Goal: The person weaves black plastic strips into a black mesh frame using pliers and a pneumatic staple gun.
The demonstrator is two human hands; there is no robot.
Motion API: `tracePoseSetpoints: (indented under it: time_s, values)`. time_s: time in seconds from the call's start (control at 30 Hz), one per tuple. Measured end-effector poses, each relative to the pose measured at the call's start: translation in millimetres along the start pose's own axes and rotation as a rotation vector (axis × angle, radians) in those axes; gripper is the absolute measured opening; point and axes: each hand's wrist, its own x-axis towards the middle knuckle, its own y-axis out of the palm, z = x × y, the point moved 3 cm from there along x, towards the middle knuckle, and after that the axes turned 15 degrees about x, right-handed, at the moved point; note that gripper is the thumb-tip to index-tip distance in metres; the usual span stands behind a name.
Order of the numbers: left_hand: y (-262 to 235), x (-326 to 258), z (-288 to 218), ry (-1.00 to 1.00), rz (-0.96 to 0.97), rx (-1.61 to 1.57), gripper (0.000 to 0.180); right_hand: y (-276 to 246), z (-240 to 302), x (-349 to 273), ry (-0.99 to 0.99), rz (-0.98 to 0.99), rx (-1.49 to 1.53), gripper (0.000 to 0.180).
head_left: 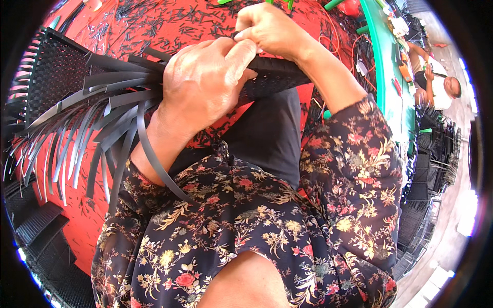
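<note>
A black woven piece [269, 77], perhaps a basket, lies across my lap, its near side showing a tight weave. My left hand [203, 82] is closed over its edge, and the thumb reaches toward the right hand. Out from under the left palm fan many loose flat black strips [120, 82], hanging down to the left; one curves over my left forearm. Just beyond, my right hand [272, 31] is curled in a tight pinch against the left fingers. A dark sliver shows at its fingertips, but what it grips is mostly hidden.
Another dark woven panel [51, 72] with strip ends stands at the left. Black offcuts litter the red floor [149, 25]. At right runs a green table [377, 46] with tools; beyond it sits a person [436, 82]. Stacked black woven pieces [46, 226] fill the lower left.
</note>
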Motion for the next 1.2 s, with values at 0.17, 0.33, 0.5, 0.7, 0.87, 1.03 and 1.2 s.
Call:
tracePoseSetpoints:
  time_s: [0.17,0.33,0.5,0.7,0.87,1.03,1.2]
  values:
    - [0.6,19.9,-2.8,0.151,0.01,0.028,0.01,-8.5,-10.9,7.5,-0.126,0.024,-0.415,0.015]
    - [17.4,7.8,17.6,0.015,0.169,-0.134,0.023,-25.9,12.3,-51.3,-0.56,-0.688,-0.379,0.017]
    - [17.8,17.6,16.0,0.097,0.151,-0.265,0.024,-129.7,-66.4,-317.4,0.422,-0.993,-0.541,0.048]
    - [14.1,15.1,26.0,0.096,0.166,-0.214,0.019,-155.2,-139.2,-563.8,1.206,-1.075,-0.567,0.088]
    - [20.0,4.7,34.9,0.136,0.042,-0.211,0.02,-145.5,-166.1,-584.9,1.147,-1.142,0.041,0.074]
    - [27.8,4.7,27.3,0.058,0.074,-0.254,0.018,-178.8,-215.9,-706.1,1.097,-1.179,-0.747,0.07]
    - [34.4,-7.3,27.6,0.023,0.048,-0.131,0.014,-147.8,-91.4,-508.4,0.934,-0.991,-0.05,0.025]
